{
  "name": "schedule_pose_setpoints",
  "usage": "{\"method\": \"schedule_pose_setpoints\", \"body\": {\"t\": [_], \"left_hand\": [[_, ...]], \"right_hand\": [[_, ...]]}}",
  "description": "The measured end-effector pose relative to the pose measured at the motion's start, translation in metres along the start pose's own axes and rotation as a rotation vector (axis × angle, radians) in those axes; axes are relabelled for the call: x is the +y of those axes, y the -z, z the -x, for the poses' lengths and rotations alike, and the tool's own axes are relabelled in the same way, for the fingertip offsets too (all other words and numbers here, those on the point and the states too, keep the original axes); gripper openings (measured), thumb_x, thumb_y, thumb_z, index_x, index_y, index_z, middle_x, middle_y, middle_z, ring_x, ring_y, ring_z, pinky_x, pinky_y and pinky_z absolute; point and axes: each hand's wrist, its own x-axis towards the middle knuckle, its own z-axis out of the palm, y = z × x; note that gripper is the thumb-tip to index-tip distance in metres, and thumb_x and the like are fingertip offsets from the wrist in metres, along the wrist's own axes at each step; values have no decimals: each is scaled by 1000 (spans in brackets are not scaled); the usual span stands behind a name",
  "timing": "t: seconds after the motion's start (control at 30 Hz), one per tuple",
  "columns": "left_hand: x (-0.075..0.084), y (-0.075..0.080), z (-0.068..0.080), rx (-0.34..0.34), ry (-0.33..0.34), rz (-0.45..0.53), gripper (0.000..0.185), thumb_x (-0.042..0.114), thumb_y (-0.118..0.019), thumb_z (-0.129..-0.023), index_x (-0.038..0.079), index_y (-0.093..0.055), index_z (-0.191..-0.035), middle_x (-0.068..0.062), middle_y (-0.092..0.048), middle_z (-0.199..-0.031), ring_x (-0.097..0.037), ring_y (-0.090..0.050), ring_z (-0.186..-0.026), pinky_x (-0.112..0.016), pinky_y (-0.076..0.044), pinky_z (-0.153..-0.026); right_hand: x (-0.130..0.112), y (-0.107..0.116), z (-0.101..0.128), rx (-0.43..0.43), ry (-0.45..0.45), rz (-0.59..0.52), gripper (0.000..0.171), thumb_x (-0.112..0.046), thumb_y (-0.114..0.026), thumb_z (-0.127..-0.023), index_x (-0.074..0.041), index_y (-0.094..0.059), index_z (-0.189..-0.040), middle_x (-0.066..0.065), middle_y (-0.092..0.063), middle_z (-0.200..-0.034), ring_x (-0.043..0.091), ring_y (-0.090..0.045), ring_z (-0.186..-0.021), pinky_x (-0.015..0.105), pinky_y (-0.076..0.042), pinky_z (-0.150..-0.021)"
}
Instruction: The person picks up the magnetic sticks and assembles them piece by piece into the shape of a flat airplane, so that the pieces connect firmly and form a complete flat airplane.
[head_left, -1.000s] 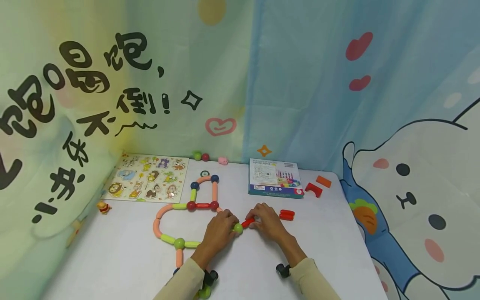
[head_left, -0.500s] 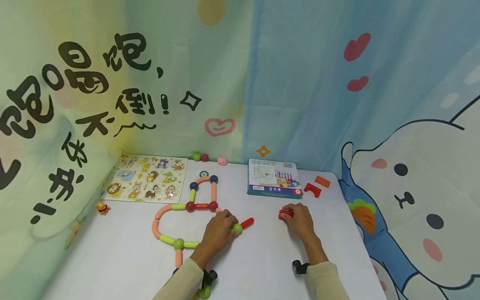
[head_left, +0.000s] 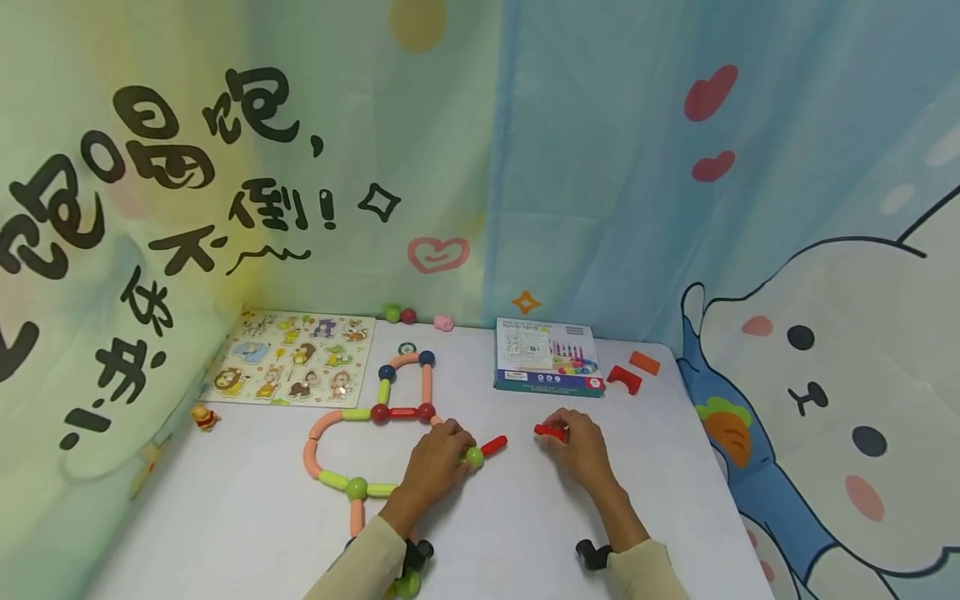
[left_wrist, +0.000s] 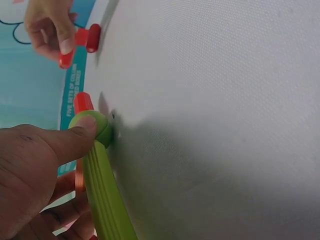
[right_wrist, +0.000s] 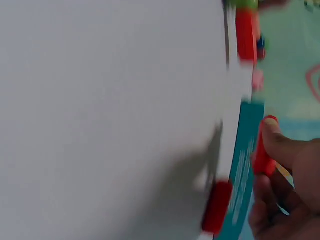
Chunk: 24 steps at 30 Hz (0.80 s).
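Note:
My left hand (head_left: pixel 441 458) pinches a green ball (head_left: pixel 474 457), its thumb on top in the left wrist view. A red rod (head_left: pixel 494 446) sticks out of that ball to the right, and a ribbed green rod (left_wrist: pixel 104 187) joins its other side. To the right, my right hand (head_left: pixel 579 447) holds another red rod (head_left: pixel 551 432) between thumb and fingers, apart from the first. One more red rod (right_wrist: pixel 217 207) lies on the table near the right hand in the right wrist view. Left of my hands, a joined outline of rods and balls includes a green ball (head_left: pixel 357 489).
A flat box (head_left: pixel 547 357) lies at the back, with a red arch piece (head_left: pixel 624 380) and an orange block (head_left: pixel 645 362) to its right. An animal picture board (head_left: pixel 292 358) occupies the back left, near a small bear figure (head_left: pixel 205 417). My left forearm covers part of the outline.
My right hand let go of the rod on the green ball, moved right to the loose red rods, and now comes back left holding one. The left hand stays at the ball.

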Motion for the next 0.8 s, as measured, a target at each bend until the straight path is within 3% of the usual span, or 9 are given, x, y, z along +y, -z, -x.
{"method": "schedule_pose_setpoints", "body": {"t": [0.17, 0.33, 0.6, 0.8], "left_hand": [[0, -1, 0, -5, 4, 4, 36, 26, -91, -86, 16, -78, -118, -1, -68, -109, -17, -63, -102, -36, -57, -91], [0, -3, 0, 19, -11, -5, 34, 25, -91, -86, 14, -78, -115, -2, -67, -110, -18, -63, -100, -37, -58, -90], [-3, -3, 2, 24, -1, 0, 34, 27, -89, -88, 14, -77, -116, -3, -67, -112, -19, -64, -101, -38, -58, -91], [-2, 0, 2, 13, 6, 12, 35, 28, -88, -89, 14, -76, -119, -3, -66, -113, -19, -64, -102, -39, -58, -92]], "right_hand": [[-22, -24, 31, -125, 53, -110, 19, -13, -88, -88, -17, -75, -102, -2, -70, -91, 14, -56, -81, 23, -52, -72], [-40, -46, 46, -146, 145, -149, 22, -14, -89, -86, -15, -75, -103, -4, -71, -90, 12, -55, -78, 18, -48, -66], [-47, -56, 44, -121, 148, -130, 21, -20, -89, -87, -16, -75, -103, -5, -72, -88, 11, -56, -75, 19, -47, -64], [-62, -45, 18, -28, 152, -104, 13, -29, -82, -94, -19, -76, -101, -6, -71, -84, 10, -55, -70, 21, -50, -65]]}}
